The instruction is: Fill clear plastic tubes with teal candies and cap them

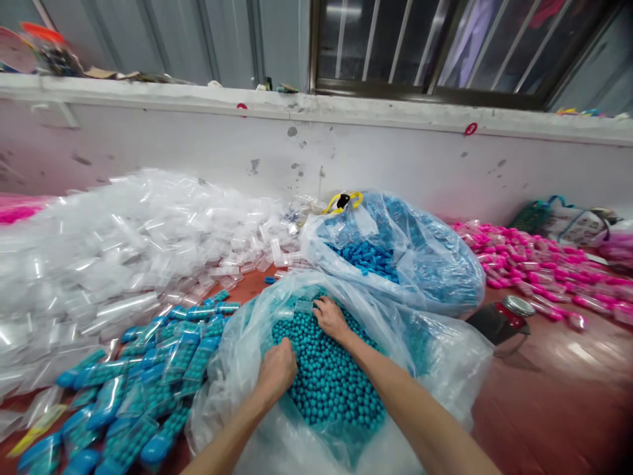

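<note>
Teal beads point(336, 386) fill a large translucent plastic bag point(232, 369) on the red surface in front of me. My right hand point(330, 318) reaches into the bag, its fingers curled at the end of a clear plastic tube point(303, 306) over the beads. Curled at the bag's left inner side is my left hand point(277, 366); anything in its fingers is hidden. Left of the bag lie several clear tubes of teal beads with blue caps point(106, 402). Behind it, a second bag point(435, 264) contains small blue caps point(366, 257).
A large heap of clear empty tubes point(133, 237) spreads along the wall at left. Pink-capped tubes point(539, 264) lie in a pile at right. Near them stands a dark jar with a silver lid point(518, 305). A yellow strip point(37, 429) lies at lower left.
</note>
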The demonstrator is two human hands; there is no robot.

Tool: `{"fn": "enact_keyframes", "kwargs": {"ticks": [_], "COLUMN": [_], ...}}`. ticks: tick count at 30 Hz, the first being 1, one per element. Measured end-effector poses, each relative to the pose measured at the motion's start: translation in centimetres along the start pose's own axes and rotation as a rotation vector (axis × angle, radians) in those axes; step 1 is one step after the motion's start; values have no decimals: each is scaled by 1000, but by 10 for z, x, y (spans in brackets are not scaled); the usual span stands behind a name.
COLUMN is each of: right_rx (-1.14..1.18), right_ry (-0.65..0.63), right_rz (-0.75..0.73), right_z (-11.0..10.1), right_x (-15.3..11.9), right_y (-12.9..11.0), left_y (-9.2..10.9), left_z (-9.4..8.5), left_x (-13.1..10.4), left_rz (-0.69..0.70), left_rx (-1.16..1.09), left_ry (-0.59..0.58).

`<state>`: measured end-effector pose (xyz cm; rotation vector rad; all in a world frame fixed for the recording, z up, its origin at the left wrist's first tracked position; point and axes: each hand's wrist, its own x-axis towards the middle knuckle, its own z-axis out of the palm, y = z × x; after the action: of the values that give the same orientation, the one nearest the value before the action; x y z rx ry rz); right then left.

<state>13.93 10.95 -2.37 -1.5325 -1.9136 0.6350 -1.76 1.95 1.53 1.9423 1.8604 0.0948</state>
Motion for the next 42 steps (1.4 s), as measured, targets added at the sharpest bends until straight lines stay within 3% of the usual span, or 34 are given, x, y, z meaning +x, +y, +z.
{"fn": "enact_keyframes", "kwargs": {"ticks": [7, 14, 20, 24, 27, 31, 35, 38, 42], "right_rx": [204, 430, 364, 106, -128, -331, -424, -432, -329], "right_ry": [43, 54, -16, -41, 6, 8, 11, -11, -133], "right_rz": [120, 256, 238, 242, 333, 471, 494, 429, 223], "right_z": [23, 29, 0, -31, -52, -66, -61, -48, -38], "right_x": [-13, -25, -40, -49, -56, -61, -61, -60, -59], "right_y": [-16, -39, -42, -26, -4, 25, 31, 20, 1], "left_y": [9, 7, 3, 3, 1, -3, -6, -5, -2], "left_z": [9, 14, 10, 6, 9, 15, 18, 19, 17], "left_x": [24, 26, 6, -3, -4, -2, -1, -1, -3], "left_rz": [-30, -136, -104, -37, -8, -56, -65, -58, -33], "left_rx": [-147, -573, -1013, -1258, -1442, -1493, -1485, -1402, -1293], "left_ry": [-42, -148, -263, -286, -343, -418, -411, -347, -221]}}
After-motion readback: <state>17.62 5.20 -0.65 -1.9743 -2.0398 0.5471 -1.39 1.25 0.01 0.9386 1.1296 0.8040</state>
